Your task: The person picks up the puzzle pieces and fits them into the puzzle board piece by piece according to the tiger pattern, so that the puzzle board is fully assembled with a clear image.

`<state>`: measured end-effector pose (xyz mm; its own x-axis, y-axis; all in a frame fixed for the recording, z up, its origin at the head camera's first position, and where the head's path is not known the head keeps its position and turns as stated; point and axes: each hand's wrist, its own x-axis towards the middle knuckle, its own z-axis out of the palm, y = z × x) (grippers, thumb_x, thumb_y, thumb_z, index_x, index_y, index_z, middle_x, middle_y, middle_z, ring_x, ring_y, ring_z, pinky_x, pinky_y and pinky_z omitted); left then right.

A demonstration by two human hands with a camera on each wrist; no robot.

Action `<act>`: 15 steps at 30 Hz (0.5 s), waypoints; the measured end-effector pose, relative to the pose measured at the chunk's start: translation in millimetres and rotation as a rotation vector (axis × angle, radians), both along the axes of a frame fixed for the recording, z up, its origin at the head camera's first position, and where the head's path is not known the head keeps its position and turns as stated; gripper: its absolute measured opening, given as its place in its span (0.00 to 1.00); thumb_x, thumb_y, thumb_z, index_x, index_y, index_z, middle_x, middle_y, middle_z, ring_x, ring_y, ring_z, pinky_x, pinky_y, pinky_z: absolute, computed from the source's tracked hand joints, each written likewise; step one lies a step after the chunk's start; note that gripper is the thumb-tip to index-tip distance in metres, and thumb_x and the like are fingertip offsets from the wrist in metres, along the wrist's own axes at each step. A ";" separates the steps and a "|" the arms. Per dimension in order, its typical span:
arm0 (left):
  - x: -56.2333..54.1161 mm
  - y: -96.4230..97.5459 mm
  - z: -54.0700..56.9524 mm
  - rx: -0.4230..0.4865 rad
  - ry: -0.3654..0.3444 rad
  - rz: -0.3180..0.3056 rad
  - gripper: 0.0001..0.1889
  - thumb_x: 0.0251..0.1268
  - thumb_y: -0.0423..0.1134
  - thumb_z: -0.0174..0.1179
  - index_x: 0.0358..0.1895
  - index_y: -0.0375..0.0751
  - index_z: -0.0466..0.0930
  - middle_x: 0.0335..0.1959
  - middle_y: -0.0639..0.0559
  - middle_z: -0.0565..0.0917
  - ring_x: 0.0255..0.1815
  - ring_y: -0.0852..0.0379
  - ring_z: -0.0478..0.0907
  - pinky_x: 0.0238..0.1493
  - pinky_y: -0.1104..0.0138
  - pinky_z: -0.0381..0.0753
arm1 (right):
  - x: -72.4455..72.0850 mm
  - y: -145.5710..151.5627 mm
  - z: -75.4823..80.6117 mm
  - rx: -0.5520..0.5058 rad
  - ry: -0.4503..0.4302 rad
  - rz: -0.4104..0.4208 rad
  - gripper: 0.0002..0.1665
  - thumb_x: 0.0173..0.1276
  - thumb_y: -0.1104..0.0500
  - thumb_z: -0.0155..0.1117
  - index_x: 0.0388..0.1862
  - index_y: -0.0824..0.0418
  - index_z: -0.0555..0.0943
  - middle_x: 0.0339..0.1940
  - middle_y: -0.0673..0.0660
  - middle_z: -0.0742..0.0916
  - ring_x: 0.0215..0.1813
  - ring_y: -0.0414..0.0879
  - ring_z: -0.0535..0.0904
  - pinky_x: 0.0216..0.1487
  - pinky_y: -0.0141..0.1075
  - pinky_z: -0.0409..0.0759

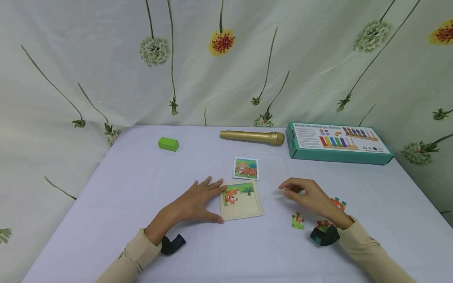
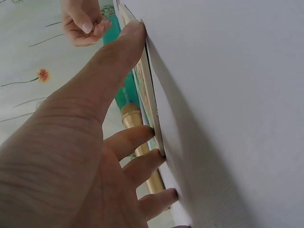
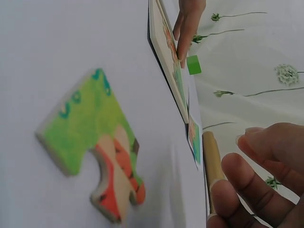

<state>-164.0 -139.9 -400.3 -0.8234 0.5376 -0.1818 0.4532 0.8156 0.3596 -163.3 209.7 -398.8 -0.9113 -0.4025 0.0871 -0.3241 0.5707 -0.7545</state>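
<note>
A wooden tiger puzzle board lies flat, with puzzle pieces showing a tiger's head and greenery along its upper part; the rest is bare wood. My left hand rests at the board's left side, fingers spread, fingertips and thumb at its edge. My right hand hovers right of the board, fingers loosely bent, nothing between thumb and fingers. Below it lies a green-and-orange puzzle piece. More tiger pieces lie near the right wrist, partly hidden by the forearm. Above the board sits a tiger picture card.
A gold microphone-shaped object lies at the table's back. To its right is a teal Ring Challenge Game box, and far left a green block. Flowered cloth hangs behind the table. Each wrist bears a black device.
</note>
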 end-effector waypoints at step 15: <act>-0.1 0.0 0.3 0.000 -0.001 0.005 0.50 0.44 0.64 0.70 0.73 0.53 0.61 0.76 0.56 0.55 0.78 0.44 0.42 0.73 0.41 0.42 | -2.3 35.5 -0.9 0.078 0.080 -0.035 0.14 0.66 0.62 0.65 0.51 0.58 0.81 0.48 0.53 0.85 0.48 0.48 0.78 0.48 0.38 0.79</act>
<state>-164.2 -140.0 -400.0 -0.8261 0.5331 -0.1825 0.4485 0.8182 0.3597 -165.6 245.3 -399.8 -0.9161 -0.3792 0.1300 -0.3608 0.6385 -0.6798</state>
